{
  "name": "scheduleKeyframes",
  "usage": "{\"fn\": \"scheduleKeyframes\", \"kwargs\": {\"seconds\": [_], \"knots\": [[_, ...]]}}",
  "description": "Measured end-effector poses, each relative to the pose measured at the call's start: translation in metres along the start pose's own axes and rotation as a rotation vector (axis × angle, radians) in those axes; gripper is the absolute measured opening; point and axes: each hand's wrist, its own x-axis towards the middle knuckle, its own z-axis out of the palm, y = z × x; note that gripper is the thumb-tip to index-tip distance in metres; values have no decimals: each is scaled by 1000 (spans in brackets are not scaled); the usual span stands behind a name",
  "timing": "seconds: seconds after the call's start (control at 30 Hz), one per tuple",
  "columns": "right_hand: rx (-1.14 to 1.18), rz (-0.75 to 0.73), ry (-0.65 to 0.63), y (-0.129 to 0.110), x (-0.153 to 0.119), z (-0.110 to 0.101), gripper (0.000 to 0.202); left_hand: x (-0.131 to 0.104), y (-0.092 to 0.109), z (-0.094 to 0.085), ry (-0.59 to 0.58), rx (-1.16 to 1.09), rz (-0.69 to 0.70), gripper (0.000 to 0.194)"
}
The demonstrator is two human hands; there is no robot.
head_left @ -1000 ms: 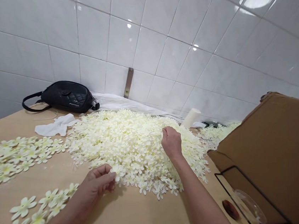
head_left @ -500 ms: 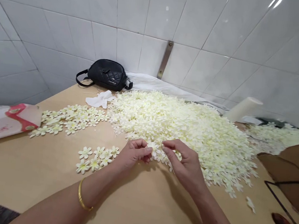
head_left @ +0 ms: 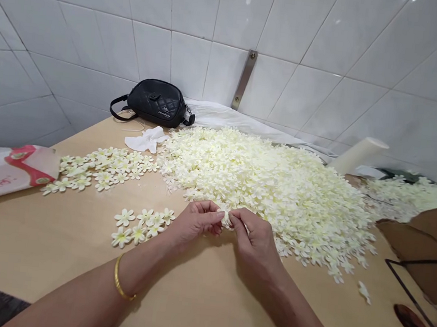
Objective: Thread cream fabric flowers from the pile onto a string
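A small white artificial flower (head_left: 225, 219) is pinched between the fingertips of my left hand (head_left: 198, 221), above the near edge of a heap. My right hand (head_left: 252, 235) is closed at the flower's right side, thumb and index finger pressed on its petals. Behind both hands spreads the large heap of pale yellow-white flowers (head_left: 263, 181). Left of my left hand lies a small group of loose flowers (head_left: 138, 232), face up with yellow centres. Farther left is a flat patch of similar flowers (head_left: 104, 167).
A black quilted bag (head_left: 155, 102) stands at the back by the tiled wall, near a crumpled white tissue (head_left: 146, 139). A red and white bag (head_left: 10, 173) lies at the left. A white roll (head_left: 360, 155) leans behind the heap. Brown cardboard (head_left: 429, 243) is at the right.
My right hand has moved left to the flower, and its thumb and index finger have closed on it. My left hand stays in place holding the flower.
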Motion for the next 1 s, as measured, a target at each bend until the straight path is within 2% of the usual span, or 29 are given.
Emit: {"fn": "scheduleKeyframes", "kwargs": {"seconds": [0.17, 0.37, 0.63, 0.77, 0.9, 1.0], "knots": [[117, 90, -40, 0, 0, 0, 25, 0, 0, 0, 13, 20, 4, 14], [224, 116, -45, 4, 3, 0, 24, -1, 1, 2, 20, 32, 10, 13], [148, 144, 24, 1, 2, 7, 23, -3, 1, 3, 16, 72, 25, 15], [250, 183, -1, 4, 1, 7, 22, -4, 1, 4, 56, 18, -19, 13], [367, 225, 11, 4, 3, 2, 21, -2, 1, 4, 81, 29, -1, 12], [385, 210, 68, 5, 6, -11, 22, -1, 3, 5, 105, 29, 21, 11]]}}
